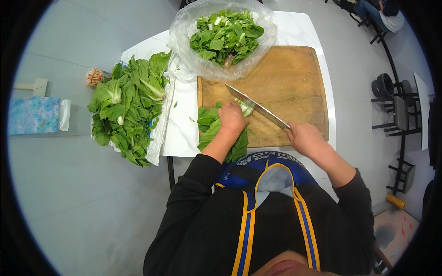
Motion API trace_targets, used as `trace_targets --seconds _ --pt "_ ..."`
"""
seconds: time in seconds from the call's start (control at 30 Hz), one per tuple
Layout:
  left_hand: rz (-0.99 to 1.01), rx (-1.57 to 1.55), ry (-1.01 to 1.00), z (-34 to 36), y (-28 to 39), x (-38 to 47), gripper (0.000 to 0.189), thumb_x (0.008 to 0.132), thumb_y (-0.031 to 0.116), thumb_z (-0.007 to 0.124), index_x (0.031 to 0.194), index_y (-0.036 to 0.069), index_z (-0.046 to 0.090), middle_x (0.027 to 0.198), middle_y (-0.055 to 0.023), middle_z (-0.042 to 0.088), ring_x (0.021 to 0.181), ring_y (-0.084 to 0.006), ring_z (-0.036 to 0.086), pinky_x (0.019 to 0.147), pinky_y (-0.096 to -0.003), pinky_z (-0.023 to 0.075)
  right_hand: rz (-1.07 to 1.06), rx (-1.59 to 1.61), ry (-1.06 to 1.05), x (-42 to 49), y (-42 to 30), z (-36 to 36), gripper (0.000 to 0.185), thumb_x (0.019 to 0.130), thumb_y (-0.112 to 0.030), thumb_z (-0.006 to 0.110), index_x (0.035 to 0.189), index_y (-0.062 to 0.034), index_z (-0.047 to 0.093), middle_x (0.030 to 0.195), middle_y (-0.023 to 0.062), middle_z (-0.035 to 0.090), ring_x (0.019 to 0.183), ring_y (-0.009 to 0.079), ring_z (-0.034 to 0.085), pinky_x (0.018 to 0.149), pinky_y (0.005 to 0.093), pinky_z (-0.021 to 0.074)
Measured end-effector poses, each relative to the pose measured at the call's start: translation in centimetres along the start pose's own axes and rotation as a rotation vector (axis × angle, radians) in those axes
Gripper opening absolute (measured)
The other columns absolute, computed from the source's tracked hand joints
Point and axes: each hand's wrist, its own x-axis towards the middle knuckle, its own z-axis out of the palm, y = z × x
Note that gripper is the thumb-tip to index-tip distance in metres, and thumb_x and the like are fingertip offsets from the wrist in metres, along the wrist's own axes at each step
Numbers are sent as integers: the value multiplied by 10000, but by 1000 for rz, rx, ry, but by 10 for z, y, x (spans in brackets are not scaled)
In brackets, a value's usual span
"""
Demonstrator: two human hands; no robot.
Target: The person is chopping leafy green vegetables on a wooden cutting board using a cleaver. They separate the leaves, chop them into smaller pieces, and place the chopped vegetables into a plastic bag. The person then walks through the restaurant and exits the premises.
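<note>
On a wooden cutting board (286, 79), my left hand (232, 116) presses down on a bunch of leafy greens (210, 132), its leaves hanging over the board's near edge. The pale stem end pokes out to the right of my fingers. My right hand (306, 138) grips the handle of a cleaver (264, 109). Its blade slants up and left across the stems, close to my left fingertips. Whether the edge has gone into the stems cannot be seen. Beyond the board, a clear plastic bag (179, 38) stands wide at the mouth, with chopped greens (226, 38) inside.
Whole leafy greens (131, 103) are heaped on a white plastic sheet (160, 138) at the left of the white table (179, 131). Behind them are bundled sticks (95, 76). A tissue pack (34, 115) is farther left. Chairs (400, 112) and a seated person (376, 17) are off to the right.
</note>
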Motion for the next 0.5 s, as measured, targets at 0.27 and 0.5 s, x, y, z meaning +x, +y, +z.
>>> trace_targets --seconds 0.27,0.5 --pt "39 -117 148 10 -6 -2 629 534 371 850 963 2 577 910 -151 633 896 -296 603 753 -433 435 33 -4 -152 59 -16 6 240 892 -234 559 830 -14 632 785 241 643 756 426 626 685 521 492" --pt "15 -122 116 7 -6 1 593 536 361 849 941 14 588 892 -137 644 859 -310 620 755 -443 443 -23 71 19 100 -33 59 221 881 -202 545 816 -10 633 803 231 656 772 415 639 692 513 501"
